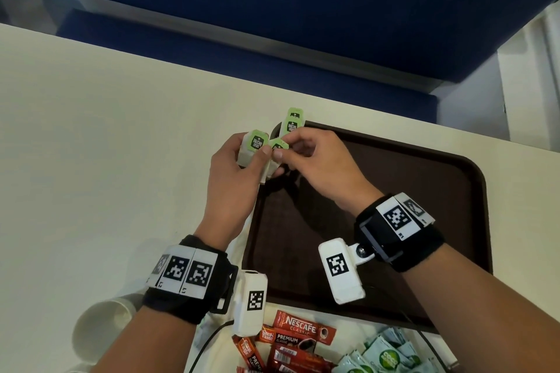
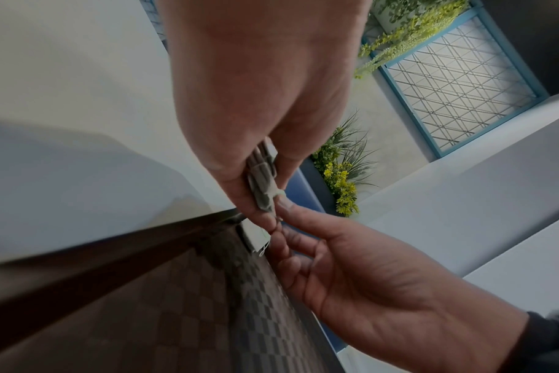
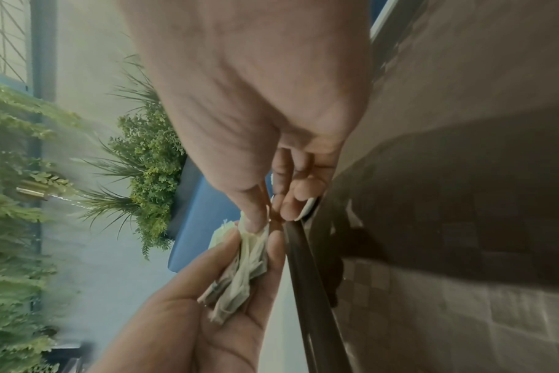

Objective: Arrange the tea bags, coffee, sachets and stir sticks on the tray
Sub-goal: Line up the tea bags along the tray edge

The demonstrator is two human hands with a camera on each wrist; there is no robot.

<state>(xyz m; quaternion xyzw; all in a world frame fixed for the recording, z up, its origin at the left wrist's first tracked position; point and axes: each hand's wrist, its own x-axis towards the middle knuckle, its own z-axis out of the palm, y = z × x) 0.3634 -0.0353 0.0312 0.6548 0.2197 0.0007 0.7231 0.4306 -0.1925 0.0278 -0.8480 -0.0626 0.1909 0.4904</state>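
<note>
My bare forearms end in black wristbands (image 1: 424,247) carrying white blocks printed with square black-and-white markers; a white camera housing (image 1: 342,274) juts from each wrist, mine on the right apparently fixed by one screw.

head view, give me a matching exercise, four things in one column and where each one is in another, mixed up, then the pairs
Things
1. tea bags
2. red coffee sachets
3. brown tray
4. white cup

Places
A. on the table at the lower left, beside the left wrist
B. on the table, right of centre, its floor bare where visible
C. held in the left hand, with the right hand pinching one tag
D. piled at the bottom edge, nearer than the tray

Pairs: 1-C, 2-D, 3-B, 4-A
</note>
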